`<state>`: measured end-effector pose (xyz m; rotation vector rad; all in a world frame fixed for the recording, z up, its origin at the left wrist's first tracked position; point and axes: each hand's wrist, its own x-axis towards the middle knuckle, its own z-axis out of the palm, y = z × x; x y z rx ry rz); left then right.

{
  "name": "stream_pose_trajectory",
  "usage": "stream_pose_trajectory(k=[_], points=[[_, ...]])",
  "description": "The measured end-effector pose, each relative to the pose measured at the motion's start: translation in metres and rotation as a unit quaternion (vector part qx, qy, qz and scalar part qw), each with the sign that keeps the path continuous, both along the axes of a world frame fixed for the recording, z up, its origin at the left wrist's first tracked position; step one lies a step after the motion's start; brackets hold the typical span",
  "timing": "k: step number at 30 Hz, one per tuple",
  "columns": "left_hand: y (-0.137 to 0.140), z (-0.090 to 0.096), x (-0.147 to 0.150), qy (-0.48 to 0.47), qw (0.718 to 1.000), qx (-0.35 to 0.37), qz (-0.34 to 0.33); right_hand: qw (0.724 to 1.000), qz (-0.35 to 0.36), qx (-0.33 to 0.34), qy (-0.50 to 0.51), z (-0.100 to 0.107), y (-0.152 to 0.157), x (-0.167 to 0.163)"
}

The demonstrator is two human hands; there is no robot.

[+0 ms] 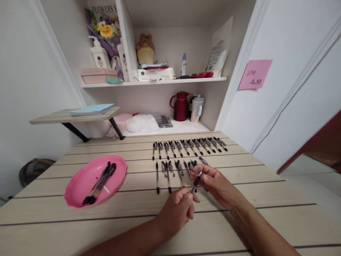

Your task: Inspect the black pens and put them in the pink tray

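Observation:
My left hand (pixel 179 206) is closed around the lower barrel of a pen (pixel 196 182), which points up and to the right. The pen has a clear barrel, a black grip and a silvery tip. My right hand (pixel 220 186) has its thumb and fingers closed at the tip end of that pen. Just beyond my hands lies a front row of pens (pixel 168 177) with separate caps (pixel 170 166) and small tip pieces (pixel 174 174) beside them. Part of this row is hidden behind my right hand.
Behind is a longer row of pens (pixel 174 149) with caps. A pink tray (pixel 76 177) at left holds several pens (pixel 99 185). A small raised shelf (pixel 50 116) stands back left. A red jug (pixel 181 106) and a cup (pixel 197 108) stand in the cabinet.

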<state>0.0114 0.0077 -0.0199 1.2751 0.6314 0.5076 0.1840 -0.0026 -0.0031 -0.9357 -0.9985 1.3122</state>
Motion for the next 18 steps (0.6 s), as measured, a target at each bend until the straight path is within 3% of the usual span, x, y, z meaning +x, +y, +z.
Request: stream_pose_trajectory(k=[7, 18], points=[[0.002, -0.002, -0.002, 0.05, 0.994, 0.092, 0.023, 1.0, -0.022, -0.001, -0.013, -0.003, 0.001, 0.001], [0.001, 0.004, -0.004, 0.066, 0.981, 0.165, 0.075, 1.0, -0.013, 0.01, -0.026, -0.013, 0.004, 0.002]])
